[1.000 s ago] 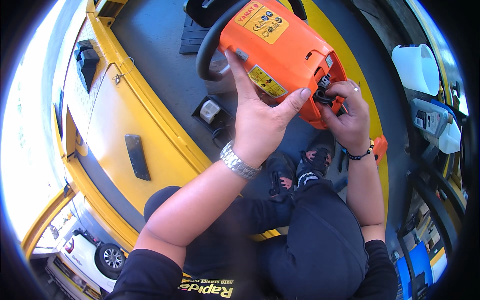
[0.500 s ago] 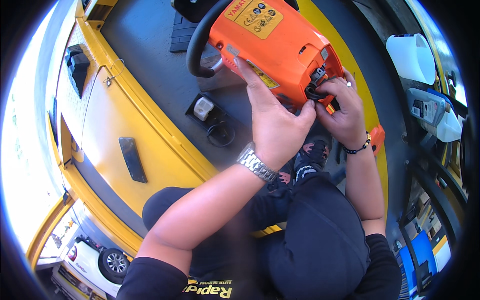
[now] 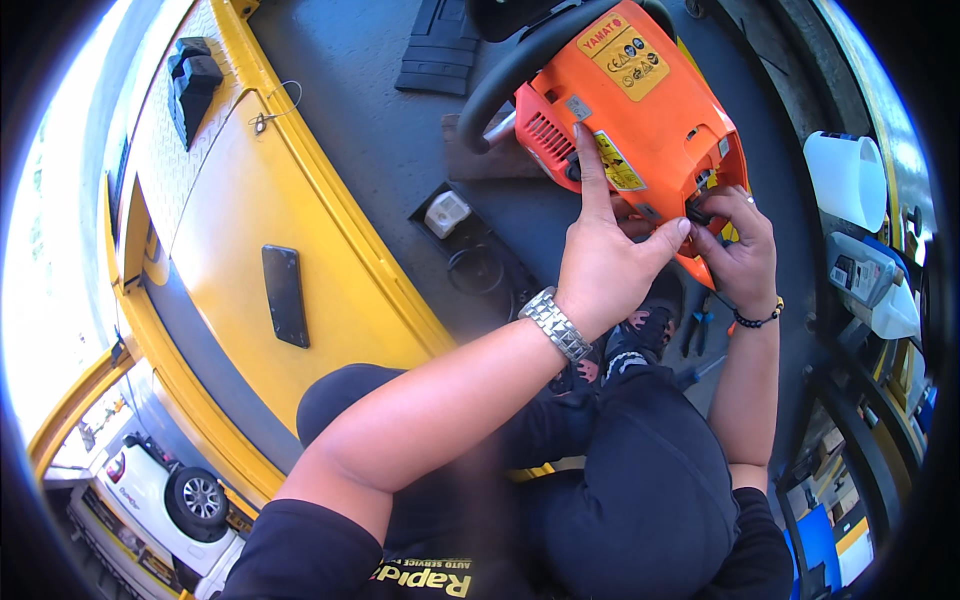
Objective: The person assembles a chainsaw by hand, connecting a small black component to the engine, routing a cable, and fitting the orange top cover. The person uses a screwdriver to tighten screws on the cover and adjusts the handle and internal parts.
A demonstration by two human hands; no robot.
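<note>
orange chainsaw (image 3: 665, 135) held over the dark floor (image 3: 345, 110), beyond the person's shoes and off the right edge of the yellow surface (image 3: 345, 335). body tilted, label side up, black handle (image 3: 505, 85) on its left, open end toward the person's right. underside hidden, can't tell if anything else props it.

left hand (image 3: 605, 275): holding the housing at its near side, index finger stretched along the side by the yellow label, thumb at the lower rim, other fingers mostly hidden under. spread looks meant to steady the body and stop it rolling.

right hand (image 3: 745, 245): narrow pinch, thumb and fingers at the opening on a small black part (image 3: 703, 212); exact contact partly hidden. saw angled so the opening faces this hand, likely for easy reach.

phone (image 3: 285, 295) lies flat toward the middle of the yellow surface, away from its right edge, probably to keep it clear of the work. pliers (image 3: 695, 330) on the floor just beside the shoes, below the right hand, presumably within easy reach. wooden block (image 3: 480, 165) and white block (image 3: 447, 213) left of the saw, between it and the surface's right edge.
</note>
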